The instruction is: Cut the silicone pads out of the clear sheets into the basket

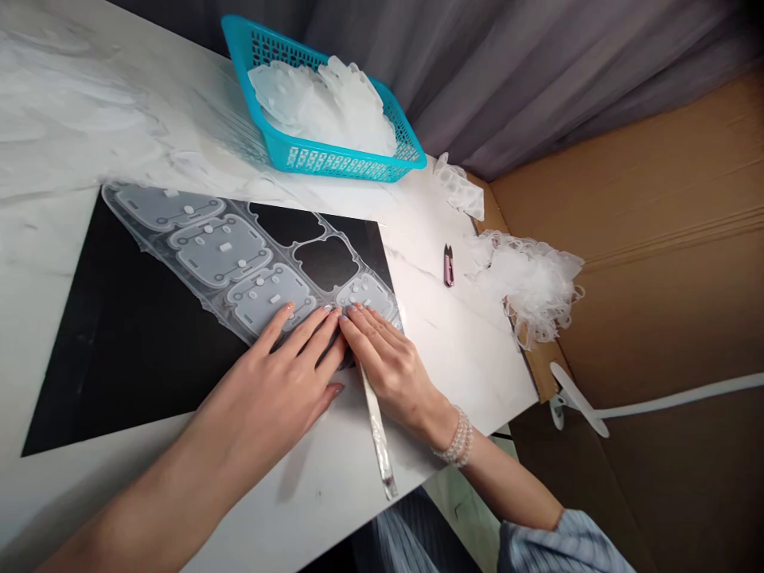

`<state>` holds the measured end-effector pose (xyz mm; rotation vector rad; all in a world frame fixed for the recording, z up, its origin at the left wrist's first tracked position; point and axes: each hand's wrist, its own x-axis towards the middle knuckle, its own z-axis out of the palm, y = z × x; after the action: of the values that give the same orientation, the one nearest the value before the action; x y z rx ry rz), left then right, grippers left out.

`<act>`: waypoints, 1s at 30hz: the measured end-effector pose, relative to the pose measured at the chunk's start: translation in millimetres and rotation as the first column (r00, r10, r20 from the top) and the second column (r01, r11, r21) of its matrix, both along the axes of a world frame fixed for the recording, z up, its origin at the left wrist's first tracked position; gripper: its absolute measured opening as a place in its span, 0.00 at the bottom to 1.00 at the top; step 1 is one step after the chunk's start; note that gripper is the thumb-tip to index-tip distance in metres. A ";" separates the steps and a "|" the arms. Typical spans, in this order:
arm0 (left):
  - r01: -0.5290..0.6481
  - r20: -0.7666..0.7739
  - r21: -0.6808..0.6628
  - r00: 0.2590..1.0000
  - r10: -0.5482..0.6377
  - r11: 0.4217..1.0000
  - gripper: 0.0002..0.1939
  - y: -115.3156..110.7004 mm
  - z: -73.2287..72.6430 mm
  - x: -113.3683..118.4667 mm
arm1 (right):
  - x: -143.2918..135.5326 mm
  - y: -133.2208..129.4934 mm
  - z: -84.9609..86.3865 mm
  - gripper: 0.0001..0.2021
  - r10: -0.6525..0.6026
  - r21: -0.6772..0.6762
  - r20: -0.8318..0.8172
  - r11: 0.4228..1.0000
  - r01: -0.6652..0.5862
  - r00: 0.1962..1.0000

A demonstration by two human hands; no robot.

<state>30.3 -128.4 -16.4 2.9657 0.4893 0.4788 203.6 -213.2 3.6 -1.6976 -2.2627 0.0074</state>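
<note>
A translucent moulded silicone sheet [224, 253] with rounded panels and small raised nubs lies on a black mat [143, 350]. Two of its panel openings show bare black. My left hand [286, 370] lies over the sheet's near edge, fingers spread and tips pressing on it, holding nothing. Close beside it, my right hand [387, 362] is closed round a slim flat whitish tool [377, 434], whose tail sticks out toward the table's front edge. The tool's working end is hidden under my fingers, near the sheet's lower right panel [365, 293].
A blue basket [340, 165] at the back holds a pile of translucent pieces [322, 103]. Pink-handled thread snips [449, 267] lie to the right. Stringy translucent scraps [537, 278] heap at the right edge by a cardboard box [645, 199]. A white clip [576, 402] grips nearby.
</note>
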 end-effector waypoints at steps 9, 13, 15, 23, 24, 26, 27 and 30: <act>0.006 -0.024 -0.004 1.000 -0.006 1.000 0.24 -2.6 -6.4 -3.9 | 87.1 3.8 27.6 0.08 -0.458 -0.114 -0.766 0.787 0.606 0.451; 0.013 -0.037 -0.027 0.999 -0.014 1.000 0.25 -1.8 -11.0 -6.2 | 123.4 6.8 32.0 0.08 -0.528 -0.429 -0.845 0.759 0.490 0.078; 0.017 -0.028 -0.039 0.999 -0.018 0.999 0.25 0.5 -12.0 -7.0 | 126.3 8.4 31.7 0.08 -0.517 -0.457 -0.856 0.772 0.443 0.019; -0.011 0.235 -0.418 0.965 0.120 0.909 0.18 -1.1 36.7 10.7 | 72.4 4.3 58.2 0.06 -0.442 -0.337 -0.860 0.867 0.368 0.254; -0.043 0.250 -0.591 0.940 0.233 0.805 0.18 -1.5 45.9 16.7 | 61.0 1.4 64.0 0.06 -0.406 -0.282 -0.845 0.891 0.355 0.348; -0.051 0.128 -0.930 0.884 0.450 0.364 0.21 1.2 59.3 29.7 | 39.8 -5.0 74.5 0.09 -0.308 -0.174 -0.764 0.945 0.278 0.567; -0.008 0.028 -0.998 0.868 0.497 0.070 0.25 4.4 62.7 36.1 | 30.8 -8.0 78.6 0.12 -0.237 -0.131 -0.702 0.970 0.205 0.672; 0.153 -0.143 -0.859 0.845 0.516 -0.489 0.29 16.3 61.1 49.7 | 14.1 -15.2 85.3 0.14 0.068 -0.068 -0.472 0.991 -0.113 0.879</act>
<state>80.0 -112.1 44.7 0.7364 0.8173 0.2987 217.7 -228.4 88.9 -1.4334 -1.9897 0.5012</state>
